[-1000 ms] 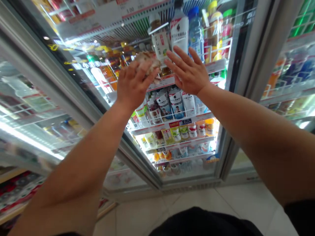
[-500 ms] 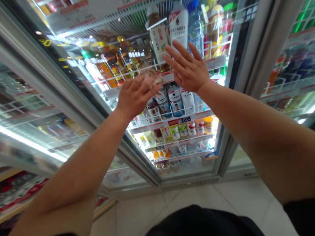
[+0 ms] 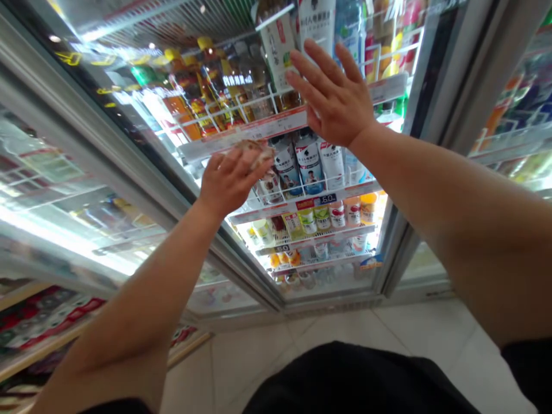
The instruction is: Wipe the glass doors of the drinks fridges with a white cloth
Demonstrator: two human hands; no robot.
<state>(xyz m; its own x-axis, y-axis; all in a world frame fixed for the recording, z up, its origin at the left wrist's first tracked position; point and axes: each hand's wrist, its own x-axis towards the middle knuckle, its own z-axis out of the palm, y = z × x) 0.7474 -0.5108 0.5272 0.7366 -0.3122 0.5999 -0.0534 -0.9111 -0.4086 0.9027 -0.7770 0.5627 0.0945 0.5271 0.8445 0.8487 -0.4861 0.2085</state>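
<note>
My left hand (image 3: 227, 183) is closed on a crumpled brownish cloth (image 3: 254, 152) and presses it against the glass door (image 3: 379, 230) of a drinks fridge, at the height of the white bottles (image 3: 308, 164). Higher up, my right hand (image 3: 334, 95) lies flat on the same glass with its fingers spread, in front of a tall white carton (image 3: 278, 43) and bottles on the upper shelf. Nothing is in the right hand.
The fridge shelves hold rows of bottles, cans and small cups (image 3: 319, 221) behind the glass. A second glass door (image 3: 64, 190) stands to the left, another fridge (image 3: 513, 126) to the right. Pale floor tiles (image 3: 388, 333) lie below; a low shelf of red packets (image 3: 38, 325) is at bottom left.
My left hand has slid down the glass with the cloth, from the upper shelf level to the white bottles. My right hand stays flat on the glass; it sits higher in the view.
</note>
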